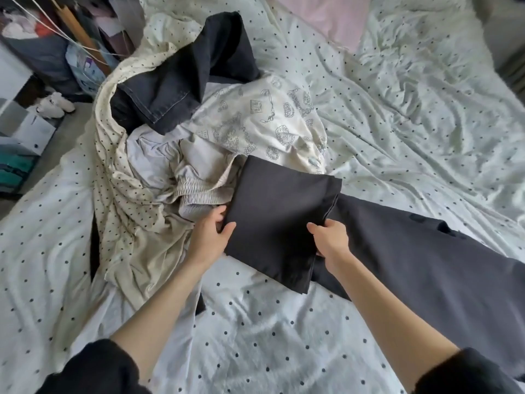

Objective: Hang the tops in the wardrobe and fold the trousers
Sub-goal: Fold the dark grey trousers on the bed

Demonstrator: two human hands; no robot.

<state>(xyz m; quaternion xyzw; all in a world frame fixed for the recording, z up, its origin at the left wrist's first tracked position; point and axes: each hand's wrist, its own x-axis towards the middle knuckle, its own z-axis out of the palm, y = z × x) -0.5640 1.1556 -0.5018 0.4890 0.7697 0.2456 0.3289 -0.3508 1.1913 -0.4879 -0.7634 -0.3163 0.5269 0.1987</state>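
On the bed (pixel 284 336), covered by a pale sheet with small dark dots, 2 hands hold a folded panel of the dark grey trousers (pixel 284 217) near the middle of the mattress. The left hand (pixel 211 237) grips the panel's left edge, thumb on top and fingers curled under the cloth. The right hand (pixel 331 240) pinches the panel's right edge the same way, thumb over and fingers beneath. The rest of those trousers runs flat from the fold toward the bed's right edge. Just beyond the folded panel, toward the head of the bed, lies a heap of clothes: a cream top with printed line drawings (pixel 264 120) touching the panel's far edge, a pale garment with a gathered elastic waistband (pixel 199 177) beside the left hand, a cream polka-dot garment (pixel 127 194) trailing along the heap's left side, and dark jeans (pixel 187 81) draped on top at the far end. A pink pillow (pixel 326 15) sits at the head of the bed. Past the bed's left edge, white shoes (pixel 55 105) stand on the floor.
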